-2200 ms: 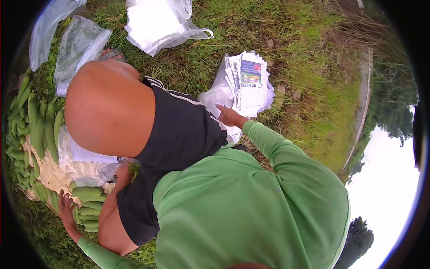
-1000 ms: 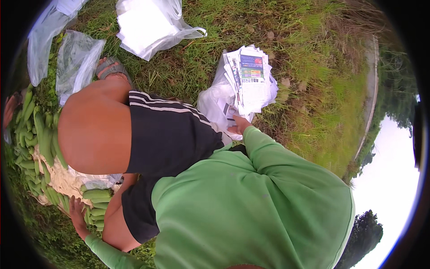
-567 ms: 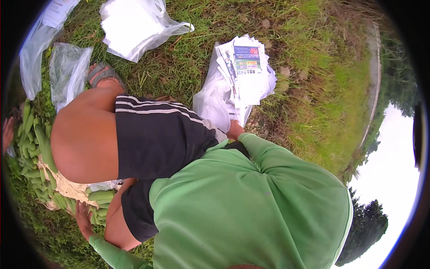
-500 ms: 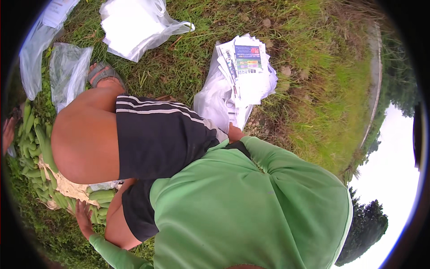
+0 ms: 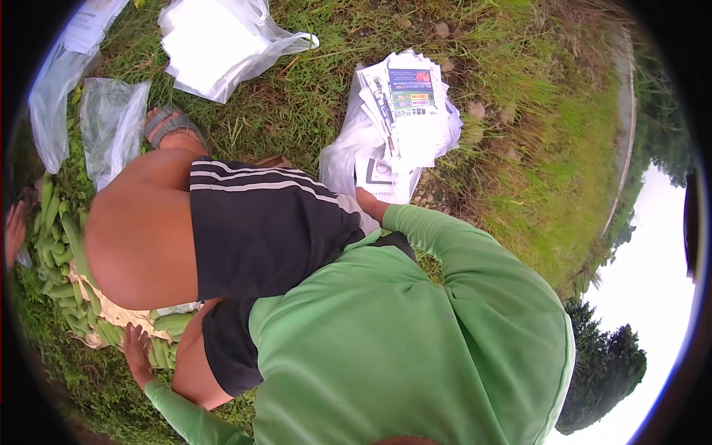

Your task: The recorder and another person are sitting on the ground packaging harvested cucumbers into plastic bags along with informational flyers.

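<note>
Grassy ground (image 5: 534, 148) fills the background, with 1 pale road edge (image 5: 627, 141) curving along the right and trees (image 5: 604, 363) beyond. We count 4 plastic bags: 2 clear bags (image 5: 115, 130) at upper left, 1 bag of white papers (image 5: 215, 44) at the top, and 1 whitish bag (image 5: 340, 152) against the left side of 1 stack of printed sheets (image 5: 415, 122). We locate this stack on the grass, just beyond the right hand (image 5: 371, 205). That hand is at the stack's near edge with its fingers partly hidden; we cannot tell whether it grips anything. The left hand (image 5: 137, 347) is released, fingers spread, beside long green vegetables (image 5: 76, 239) on 1 tan sheet (image 5: 119, 311); these overlap too much to count. We note 1 other person's hand (image 5: 13, 231) at the left rim and 1 sandalled foot (image 5: 176, 132). The top printed sheet bears dark lettering, 1 blue panel with red print, and coloured bands.
</note>
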Demonstrator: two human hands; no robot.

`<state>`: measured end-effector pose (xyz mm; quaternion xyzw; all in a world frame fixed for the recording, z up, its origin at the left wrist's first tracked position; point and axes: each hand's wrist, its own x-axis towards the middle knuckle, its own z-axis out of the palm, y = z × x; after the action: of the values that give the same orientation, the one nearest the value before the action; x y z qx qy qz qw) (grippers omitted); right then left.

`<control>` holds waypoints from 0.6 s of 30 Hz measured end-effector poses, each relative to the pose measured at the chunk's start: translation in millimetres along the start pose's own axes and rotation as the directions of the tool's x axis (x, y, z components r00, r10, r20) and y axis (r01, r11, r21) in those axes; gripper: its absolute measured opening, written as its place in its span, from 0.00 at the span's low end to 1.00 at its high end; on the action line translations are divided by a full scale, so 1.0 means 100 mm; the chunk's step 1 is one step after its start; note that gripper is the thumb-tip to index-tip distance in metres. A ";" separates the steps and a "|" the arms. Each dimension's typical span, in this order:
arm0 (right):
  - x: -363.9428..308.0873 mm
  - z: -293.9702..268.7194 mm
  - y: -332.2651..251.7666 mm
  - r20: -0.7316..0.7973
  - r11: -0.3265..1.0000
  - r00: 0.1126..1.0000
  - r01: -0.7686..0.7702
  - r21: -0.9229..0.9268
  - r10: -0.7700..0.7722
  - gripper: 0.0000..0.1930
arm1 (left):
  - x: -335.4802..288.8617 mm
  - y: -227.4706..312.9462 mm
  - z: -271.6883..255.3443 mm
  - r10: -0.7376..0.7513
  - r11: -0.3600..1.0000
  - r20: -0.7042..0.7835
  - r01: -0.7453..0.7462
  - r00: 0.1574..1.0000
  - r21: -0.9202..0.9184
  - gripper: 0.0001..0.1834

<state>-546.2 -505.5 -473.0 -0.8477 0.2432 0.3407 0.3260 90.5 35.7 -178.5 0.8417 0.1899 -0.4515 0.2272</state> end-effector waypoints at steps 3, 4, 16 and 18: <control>0.00 -0.06 -0.03 0.127 0.839 0.977 0.212 -0.502 -0.171 0.08 | 0.01 -0.04 -0.03 -0.013 1.000 0.003 0.013 1.000 0.009 0.41; -0.01 -0.09 -0.02 0.004 0.791 0.970 0.202 -0.578 -0.244 0.09 | 0.04 -0.01 0.03 -0.027 0.999 0.001 0.027 1.000 0.020 0.41; 0.34 -0.98 -0.36 0.069 0.970 0.998 0.005 -0.244 0.012 0.20 | 0.09 0.02 0.04 -0.009 1.000 -0.023 0.010 1.000 0.022 0.38; 0.19 -1.03 -0.22 0.159 0.968 0.985 0.097 -0.233 -0.061 0.25 | 0.07 0.01 0.05 -0.001 1.000 -0.022 0.002 1.000 0.014 0.38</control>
<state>-476.9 -568.7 -420.8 -0.8617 0.1409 0.4174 0.2518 91.9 33.0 -186.8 0.8481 0.1899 -0.4436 0.2186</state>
